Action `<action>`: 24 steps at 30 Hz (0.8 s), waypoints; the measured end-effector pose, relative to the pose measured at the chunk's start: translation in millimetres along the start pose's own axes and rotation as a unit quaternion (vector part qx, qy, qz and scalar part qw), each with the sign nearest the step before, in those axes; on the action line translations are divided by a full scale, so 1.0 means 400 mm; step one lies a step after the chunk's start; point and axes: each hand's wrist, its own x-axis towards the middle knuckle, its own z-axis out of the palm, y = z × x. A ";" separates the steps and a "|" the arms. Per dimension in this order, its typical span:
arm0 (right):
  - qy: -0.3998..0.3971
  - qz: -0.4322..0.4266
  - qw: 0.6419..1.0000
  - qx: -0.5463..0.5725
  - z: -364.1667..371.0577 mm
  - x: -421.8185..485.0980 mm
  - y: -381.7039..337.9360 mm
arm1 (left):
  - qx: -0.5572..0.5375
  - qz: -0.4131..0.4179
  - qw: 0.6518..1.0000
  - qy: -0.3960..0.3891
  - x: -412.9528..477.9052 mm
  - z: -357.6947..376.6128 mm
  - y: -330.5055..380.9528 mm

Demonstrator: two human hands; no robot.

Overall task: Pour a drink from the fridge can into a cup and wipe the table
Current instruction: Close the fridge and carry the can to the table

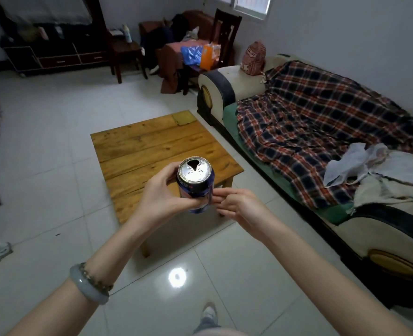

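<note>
White glossy floor tiles [55,132] filled most of the room. To the right stood a cream sofa [239,86] draped in a plaid blanket [322,122], with a white plastic bag [351,166] lying on it. Left of the sofa sat a low wooden table [152,146], its top bare. Above the table's near edge, the left hand [162,200] was wrapped around a blue can [197,187], held upright in the air with its top already opened. The right hand [237,204] was loosely curled just beside the can, fingertips touching its lower side. A pale bangle [86,287] ringed the left wrist.
</note>
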 end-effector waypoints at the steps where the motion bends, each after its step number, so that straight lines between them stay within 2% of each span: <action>1: -0.006 0.001 1.000 -0.006 -0.019 0.045 -0.014 | 0.000 -0.006 1.000 0.009 0.039 0.010 -0.010; 10: -0.084 0.021 0.996 -0.012 -0.088 0.391 -0.110 | 0.002 -0.066 0.996 0.062 0.314 0.025 -0.114; 24: -0.148 0.059 0.986 -0.052 0.004 1.020 -0.286 | 0.008 -0.125 0.985 0.115 0.796 -0.134 -0.390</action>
